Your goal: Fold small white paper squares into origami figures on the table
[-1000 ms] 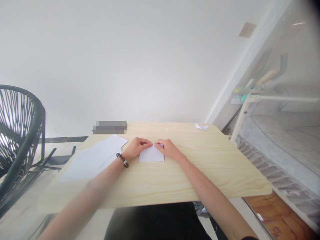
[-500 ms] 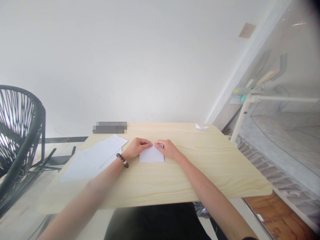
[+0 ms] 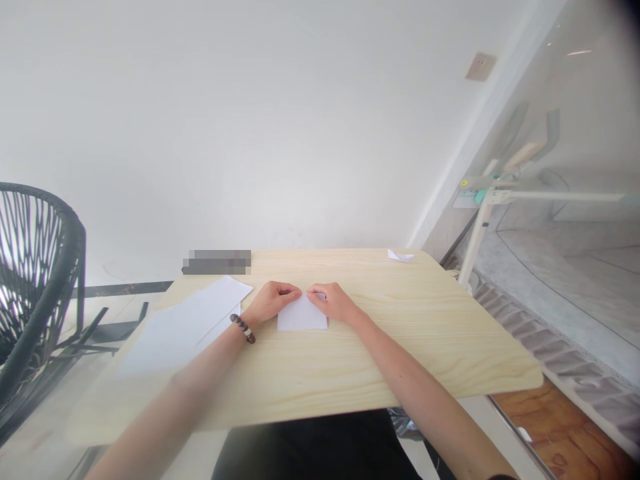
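A small white sheet of paper (image 3: 302,316) lies on the light wooden table (image 3: 425,333), straight in front of me. My left hand (image 3: 274,301) pinches its far edge with thumb and fingertips. Close beside it, my right hand (image 3: 332,301) pinches the same edge, and the two sets of fingertips almost meet. Both hands cover parts of the paper's far corners. A dark beaded bracelet (image 3: 243,329) circles my left wrist.
Larger white sheets (image 3: 185,327) overlap on the table's left side. A folded white paper piece (image 3: 400,256) rests near the far right corner. Along the back left edge is a blurred-out dark object (image 3: 217,263). A woven chair (image 3: 70,247) stands left.
The view has shifted slightly. My right fingers have moved a little on the paper's far edge, with the thumb lower; both hands keep their pinch.
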`<state>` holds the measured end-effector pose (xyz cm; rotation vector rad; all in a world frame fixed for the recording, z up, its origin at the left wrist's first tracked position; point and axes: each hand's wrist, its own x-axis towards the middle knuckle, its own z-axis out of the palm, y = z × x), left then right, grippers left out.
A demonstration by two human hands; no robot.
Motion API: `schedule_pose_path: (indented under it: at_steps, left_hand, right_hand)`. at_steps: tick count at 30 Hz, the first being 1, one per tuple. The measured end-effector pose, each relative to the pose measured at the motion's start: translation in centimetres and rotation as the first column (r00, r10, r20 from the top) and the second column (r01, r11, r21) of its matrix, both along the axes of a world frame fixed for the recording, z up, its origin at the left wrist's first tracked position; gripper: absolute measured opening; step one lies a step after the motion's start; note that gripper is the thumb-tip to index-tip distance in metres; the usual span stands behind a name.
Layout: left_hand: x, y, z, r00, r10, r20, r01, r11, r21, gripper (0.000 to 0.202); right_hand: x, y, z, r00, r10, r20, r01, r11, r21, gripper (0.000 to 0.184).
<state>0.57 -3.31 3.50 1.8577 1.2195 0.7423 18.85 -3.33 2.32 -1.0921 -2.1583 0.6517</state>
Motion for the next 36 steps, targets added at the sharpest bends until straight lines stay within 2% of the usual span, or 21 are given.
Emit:
schedule_pose_path:
  at_steps: [6, 14, 21, 36]
  left_hand:
    - [-0.1, 0.1, 0.3, 1.000, -0.014, -0.027, 0.015, 1.000, 0.027, 0.036]
    - [0.1, 0.0, 0.7, 0.998, -0.020, -0.059, 0.023, 0.999, 0.041, 0.035]
    - [0.0, -0.1, 0.9, 0.996, -0.032, -0.087, 0.039, 0.995, 0.088, 0.032]
    - [-0.2, 0.1, 0.3, 0.999, -0.031, -0.020, 0.032, 0.999, 0.044, 0.030]
  right_hand:
    - [0.3, 0.2, 0.5, 1.000, 0.006, 0.014, -0.007, 1.000, 0.026, 0.022]
    - [1.2, 0.3, 1.1, 1.000, 0.014, 0.012, -0.013, 1.000, -0.009, 0.021]
    - [1.5, 0.5, 0.9, 1.000, -0.020, -0.023, 0.020, 1.000, -0.002, 0.022]
    - [1.4, 0.7, 0.5, 0.995, -0.074, -0.068, 0.073, 0.997, -0.021, 0.022]
